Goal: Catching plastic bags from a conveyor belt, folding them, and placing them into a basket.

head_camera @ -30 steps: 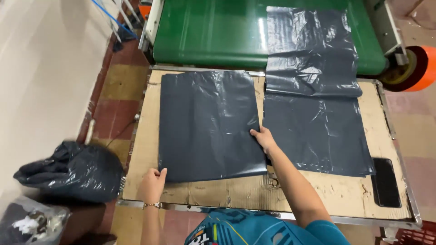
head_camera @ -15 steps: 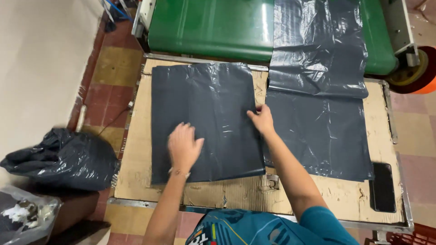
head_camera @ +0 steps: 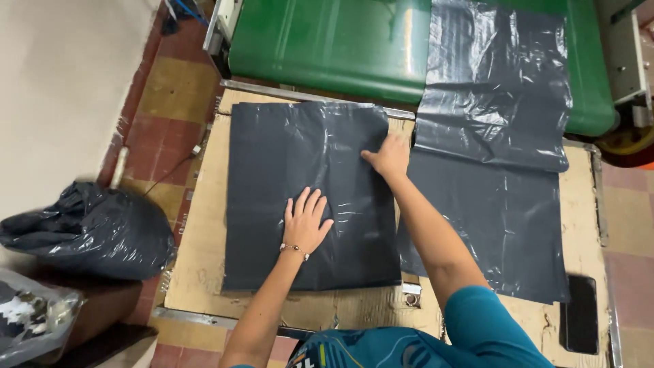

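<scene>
- Dark grey plastic bag (head_camera: pixel 306 191) lies flat on the left half of the surface (head_camera: pixel 197 272), top edge near the far edge, bottom edge short of the near edge.
- Left hand (head_camera: pixel 304 221) is palm-down on the bag's middle, fingers spread wide and flat, gripping nothing.
- Right hand (head_camera: pixel 390 155) is pressed flat near the bag's upper right edge, fingers together and extended, also gripping nothing that I can see.
- Judgement: the bag looks mostly flattened. A few creases show in the top half; the lower part reads smooth. The corners look square to the surface edges.
- Second run of grey plastic sheet (head_camera: pixel 494 170) lies on the right half of the surface, its far end draped up over the green conveyor belt (head_camera: pixel 327 44). Neither hand touches it, so that looks like the work left.
- The two pieces meet or slightly overlap along the bag's right edge under the right forearm; can't tell which.
- Black phone-like slab (head_camera: pixel 580 315) sits at the near right corner.
- Stuffed black bag (head_camera: pixel 88 228) sits on the floor off the left edge.
</scene>
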